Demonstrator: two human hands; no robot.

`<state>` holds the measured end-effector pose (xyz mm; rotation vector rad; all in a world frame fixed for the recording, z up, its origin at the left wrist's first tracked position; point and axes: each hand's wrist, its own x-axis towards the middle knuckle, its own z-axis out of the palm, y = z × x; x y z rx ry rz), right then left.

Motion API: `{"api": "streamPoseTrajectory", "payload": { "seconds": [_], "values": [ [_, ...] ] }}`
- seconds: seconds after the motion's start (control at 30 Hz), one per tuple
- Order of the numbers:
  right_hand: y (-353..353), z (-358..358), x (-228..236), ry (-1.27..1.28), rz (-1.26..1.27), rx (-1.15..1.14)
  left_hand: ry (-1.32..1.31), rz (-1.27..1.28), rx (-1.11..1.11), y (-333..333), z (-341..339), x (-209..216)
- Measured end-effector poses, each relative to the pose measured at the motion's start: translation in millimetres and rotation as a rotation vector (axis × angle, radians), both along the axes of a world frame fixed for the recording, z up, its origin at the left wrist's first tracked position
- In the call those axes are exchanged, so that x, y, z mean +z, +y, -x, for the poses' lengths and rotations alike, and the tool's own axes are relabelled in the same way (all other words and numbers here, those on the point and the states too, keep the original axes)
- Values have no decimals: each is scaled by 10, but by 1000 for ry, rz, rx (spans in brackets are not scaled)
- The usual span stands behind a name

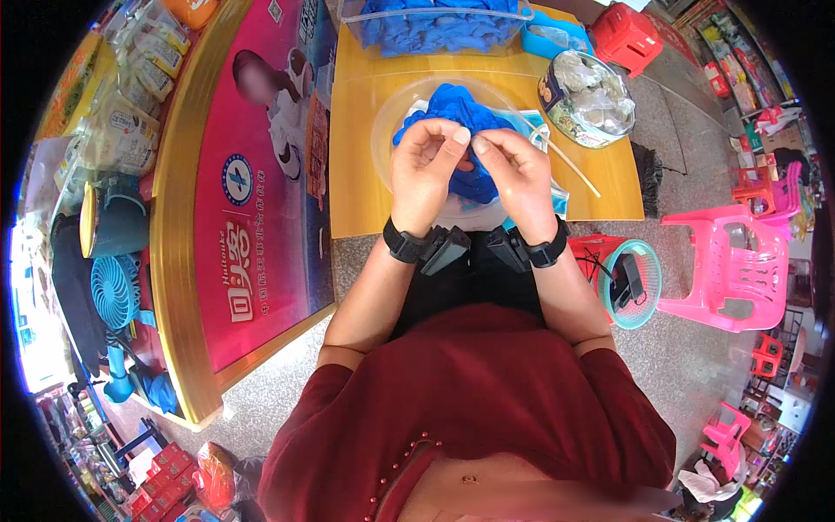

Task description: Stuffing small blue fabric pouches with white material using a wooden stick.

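Observation:
My left hand [425, 165] and my right hand [515, 172] are close together over a yellow table [357, 174]. Thumb and forefinger are pinched on each, the tips almost meeting. Whatever lies between the fingertips is too small to make out. Just behind and below them is a crumpled heap of bright blue cloth-like material [454, 106], partly hidden by the hands. It lies in a round, clear plastic basin [383, 130]. A thin pale stick or cord [574, 167] reaches out from the basin's right side, next to my right hand.
At the table's far edge stands a clear bin [348, 10] full of blue pieces. A round tin [557, 109] with plastic-bagged items sits far right, beside a blue tray [531, 43]. A glass-topped counter [187, 174] runs along the left. Right are a teal basket [657, 287] and pink chair [696, 261].

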<state>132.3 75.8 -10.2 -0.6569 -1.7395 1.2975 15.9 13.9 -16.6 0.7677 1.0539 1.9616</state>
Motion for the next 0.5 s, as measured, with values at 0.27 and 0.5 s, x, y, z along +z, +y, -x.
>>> {"api": "streamPoseTrajectory", "payload": {
  "seconds": [0.27,0.5],
  "values": [
    [-53,23,-40,-2,-78,-36,25,148,-52,4,101,-79],
    [-26,28,-69,22,153,5,143,28,43,63,52,-156]
  ]
}}
